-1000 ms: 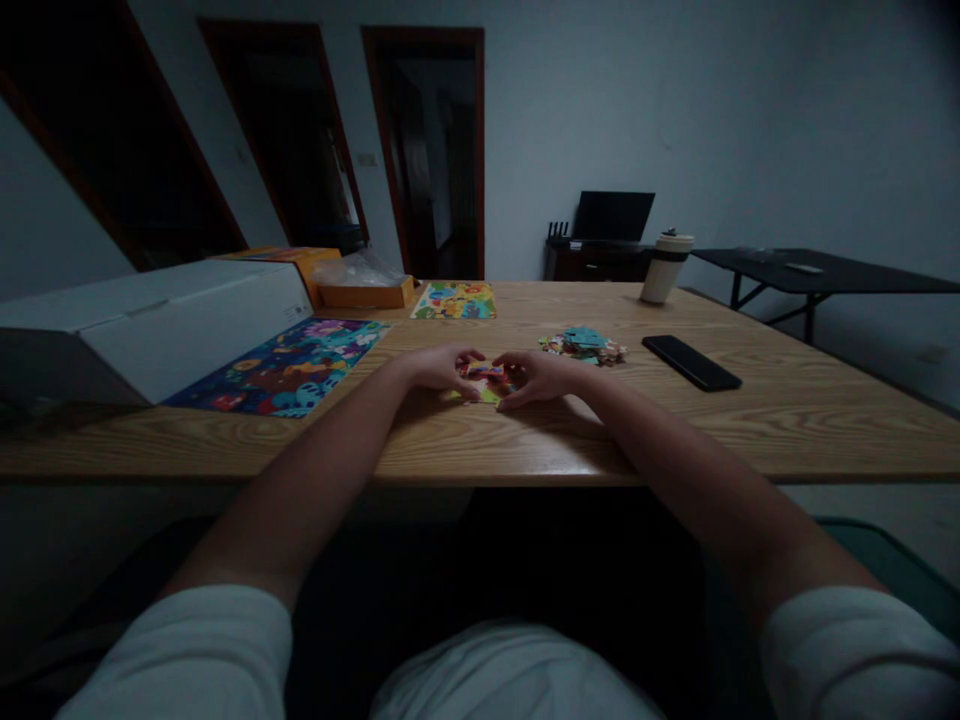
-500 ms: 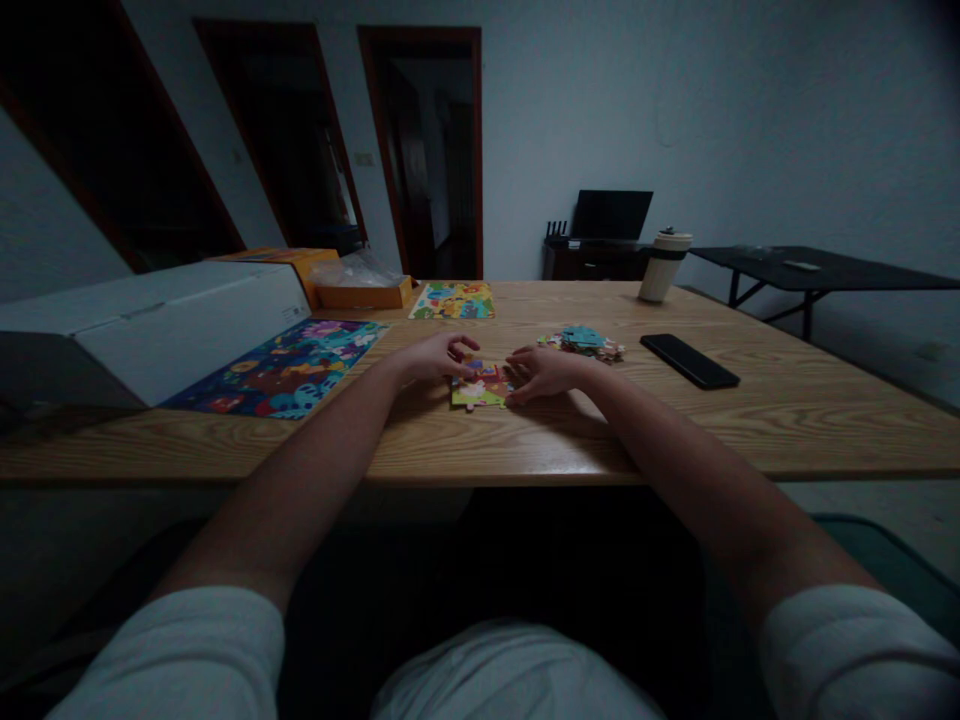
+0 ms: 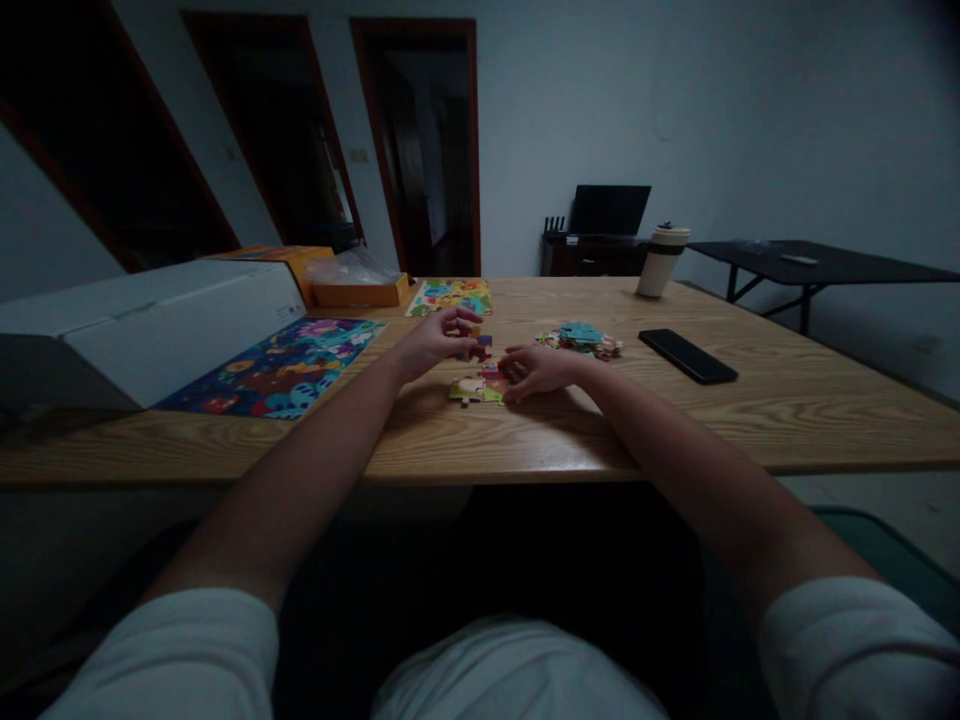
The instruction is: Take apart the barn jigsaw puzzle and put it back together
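Observation:
My left hand [image 3: 435,343] is closed on a purple and orange puzzle piece [image 3: 480,344], raised a little above the table. The fingers partly cover it, so I cannot tell whether it is one piece or a joined strip. Just below lies a small block of joined puzzle pieces [image 3: 476,390], green, pink and red, flat on the wood. My right hand [image 3: 541,370] grips the right edge of this block, its thumb at the lower corner and its fingers curled at the upper side. A pile of loose puzzle pieces [image 3: 579,340] lies just beyond the right hand.
On the wooden table [image 3: 510,450] are a black phone [image 3: 687,355], a cream cup [image 3: 663,262], a dark blue picture sheet [image 3: 277,375], a yellow picture sheet [image 3: 450,298], a white box [image 3: 187,320] and an orange tray [image 3: 364,293] holding clear plastic.
My left hand has risen and moved slightly away from me, lifting the purple and orange piece off the block. The right hand stays at the block's right edge, fingers curled more.

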{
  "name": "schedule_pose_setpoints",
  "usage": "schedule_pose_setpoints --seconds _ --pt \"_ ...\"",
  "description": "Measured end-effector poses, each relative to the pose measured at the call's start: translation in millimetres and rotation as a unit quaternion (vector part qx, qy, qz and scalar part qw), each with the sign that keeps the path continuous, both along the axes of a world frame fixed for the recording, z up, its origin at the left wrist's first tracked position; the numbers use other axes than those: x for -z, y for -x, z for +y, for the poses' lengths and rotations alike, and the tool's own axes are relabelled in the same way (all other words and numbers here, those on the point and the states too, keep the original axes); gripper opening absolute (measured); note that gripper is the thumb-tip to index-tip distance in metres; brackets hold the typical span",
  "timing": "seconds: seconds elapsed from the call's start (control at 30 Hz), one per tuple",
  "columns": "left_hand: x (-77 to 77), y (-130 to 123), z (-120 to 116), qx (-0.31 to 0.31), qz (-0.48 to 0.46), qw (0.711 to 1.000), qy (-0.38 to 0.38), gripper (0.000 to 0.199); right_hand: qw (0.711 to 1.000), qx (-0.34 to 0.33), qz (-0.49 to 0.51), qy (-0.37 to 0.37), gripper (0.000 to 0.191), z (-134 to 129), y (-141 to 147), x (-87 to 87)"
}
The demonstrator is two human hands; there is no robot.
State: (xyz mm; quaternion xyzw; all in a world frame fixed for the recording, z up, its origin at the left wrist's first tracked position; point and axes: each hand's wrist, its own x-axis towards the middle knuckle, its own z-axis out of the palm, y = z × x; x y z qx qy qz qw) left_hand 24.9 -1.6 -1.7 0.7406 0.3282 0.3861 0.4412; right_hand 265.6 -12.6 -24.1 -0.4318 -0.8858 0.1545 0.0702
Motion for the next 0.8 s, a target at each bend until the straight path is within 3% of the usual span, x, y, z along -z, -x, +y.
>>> schedule_pose_setpoints --seconds 0.1,0.27,0.57,0.7,0.8 --pt "-0.5 1.0 1.1 -0.024 0.055 0.998 -0.026 0.037 0.999 -0.002 0.022 0.034 0.057 -1.7 1.4 -0.5" --pt "0.5 3.8 4.8 -0.012 0.217 0.976 -0.008 0.035 0.996 0.022 0.076 0.032 0.062 -2.8 0.5 1.8" --pt "0.9 11.6 6.6 0.047 0.280 0.958 0.045 0.042 0.995 0.037 0.087 0.036 0.051 -5.9 3.2 -1.5" --pt "-1.0 13.0 2.5 0.076 0.388 0.918 -0.001 0.059 0.995 0.088 0.022 -0.033 0.039 -4.0 0.2 -2.4" --pt "-3.1 11.1 -2.9 0.082 0.416 0.905 -0.043 0.075 0.989 0.119 -0.010 -0.084 0.045 -6.2 2.1 -3.0"
